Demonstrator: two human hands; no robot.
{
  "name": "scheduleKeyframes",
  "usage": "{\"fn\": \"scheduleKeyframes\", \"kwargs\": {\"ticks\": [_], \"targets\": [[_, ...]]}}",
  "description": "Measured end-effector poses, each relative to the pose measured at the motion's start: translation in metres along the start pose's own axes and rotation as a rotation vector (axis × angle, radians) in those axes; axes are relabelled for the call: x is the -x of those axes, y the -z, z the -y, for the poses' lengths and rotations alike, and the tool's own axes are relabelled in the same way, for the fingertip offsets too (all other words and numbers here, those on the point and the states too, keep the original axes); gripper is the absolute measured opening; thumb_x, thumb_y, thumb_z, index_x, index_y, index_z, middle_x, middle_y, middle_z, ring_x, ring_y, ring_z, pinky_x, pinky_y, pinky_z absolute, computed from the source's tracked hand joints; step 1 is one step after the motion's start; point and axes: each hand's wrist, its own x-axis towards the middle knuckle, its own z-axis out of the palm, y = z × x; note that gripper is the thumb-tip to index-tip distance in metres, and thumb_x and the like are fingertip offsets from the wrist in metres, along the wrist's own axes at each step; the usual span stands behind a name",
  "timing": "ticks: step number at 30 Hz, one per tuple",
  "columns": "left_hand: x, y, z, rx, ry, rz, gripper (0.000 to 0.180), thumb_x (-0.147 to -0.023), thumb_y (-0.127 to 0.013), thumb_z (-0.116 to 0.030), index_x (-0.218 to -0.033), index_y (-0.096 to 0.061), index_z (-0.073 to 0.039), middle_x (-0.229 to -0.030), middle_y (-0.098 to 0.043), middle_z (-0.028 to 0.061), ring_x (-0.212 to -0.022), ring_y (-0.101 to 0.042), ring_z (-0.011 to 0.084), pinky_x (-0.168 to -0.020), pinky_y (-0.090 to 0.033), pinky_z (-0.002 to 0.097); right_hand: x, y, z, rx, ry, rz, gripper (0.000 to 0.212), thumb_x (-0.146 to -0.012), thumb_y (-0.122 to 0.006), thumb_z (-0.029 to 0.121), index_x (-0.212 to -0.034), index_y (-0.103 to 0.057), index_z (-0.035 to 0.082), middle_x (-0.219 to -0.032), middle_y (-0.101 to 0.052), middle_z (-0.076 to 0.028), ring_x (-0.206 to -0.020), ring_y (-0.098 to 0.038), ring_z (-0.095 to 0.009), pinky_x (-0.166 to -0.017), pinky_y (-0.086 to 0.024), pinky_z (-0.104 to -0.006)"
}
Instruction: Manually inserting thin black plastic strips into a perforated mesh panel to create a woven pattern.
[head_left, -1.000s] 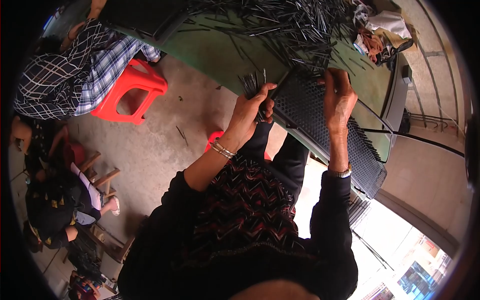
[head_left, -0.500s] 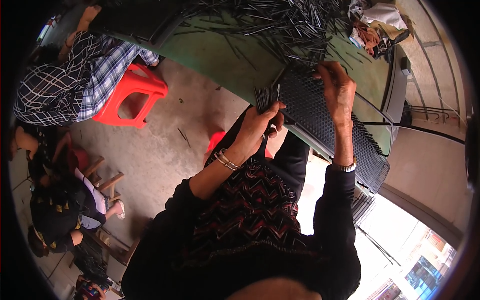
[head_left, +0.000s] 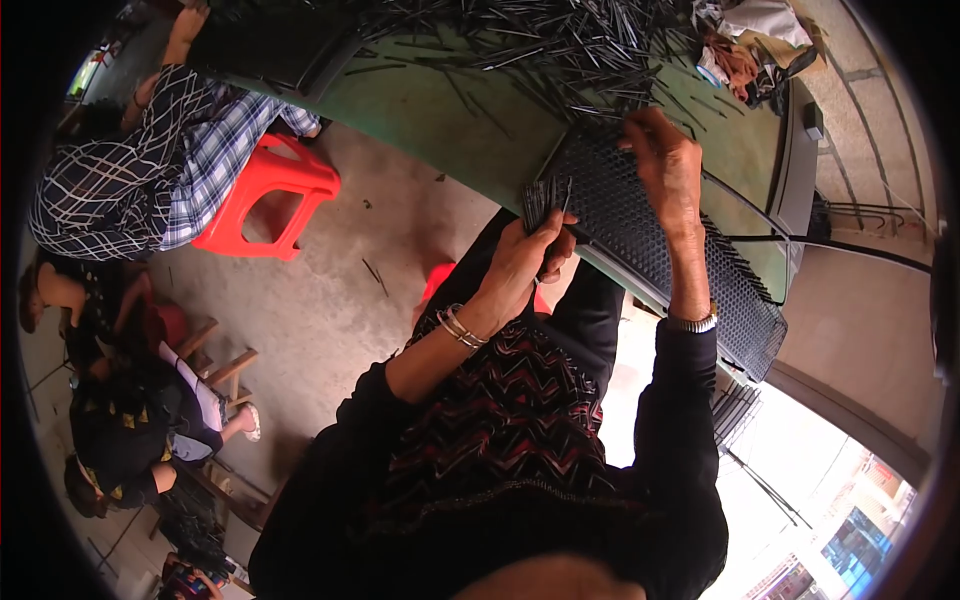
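A bundle of thin black sticks [head_left: 545, 198] stands up out of my left hand [head_left: 522, 258], whose fingers are closed round it at the near left edge of a black tray. The tray [head_left: 605, 190] is long and full of small round holes; it slants from the table's front edge toward the lower right. Over its far left part hovers my right hand [head_left: 670, 170], fingers curled together as in a pinch. Anything between those fingertips is too small or hidden to make out. Rows of short dark tips show along the tray's right side.
Many loose black sticks [head_left: 570, 45] lie heaped on the green table [head_left: 430, 130] beyond the tray. Crumpled bags and cloth [head_left: 750, 60] sit at the far right. A dark cable [head_left: 830, 247] crosses by my right wrist. Other people sit at left, near a red stool [head_left: 270, 200].
My right hand has shifted slightly left and farther over the tray, its fingers moving toward the tray's far edge. My left hand keeps the bundle, slightly nearer and to the right.
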Motion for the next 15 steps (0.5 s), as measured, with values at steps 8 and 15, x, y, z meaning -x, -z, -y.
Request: {"fn": "scheduleKeyframes", "kwargs": {"ticks": [8,15], "targets": [[0.003,-0.003,-0.002,-0.054,-0.064,-0.045,0.034,-0.098,-0.055,-0.029,-0.116,-0.058,0.0,-0.075,-0.057,0.0028,-0.059,-0.045,0.0068,-0.049,-0.032,0.0223,0.003,-0.011,0.0,0.277,0.255,-0.046,0.008,-0.084,-0.067,0.012,-0.092,-0.067,0.009,-0.083,-0.062,-0.008,-0.071,-0.063,-0.024,-0.064,-0.049,-0.0326],[0.001,-0.008,0.001,0.005,-0.084,-0.068,0.032,-0.098,-0.054,-0.028,-0.113,-0.06,0.0,-0.071,-0.059,0.0041,-0.052,-0.043,0.0043,-0.044,-0.031,0.0204,0.005,-0.016,-0.001,0.307,0.116,-0.083,0.011,-0.084,-0.068,0.02,-0.094,-0.069,0.014,-0.089,-0.063,-0.007,-0.074,-0.062,-0.03,-0.065,-0.049,-0.0403]]}}
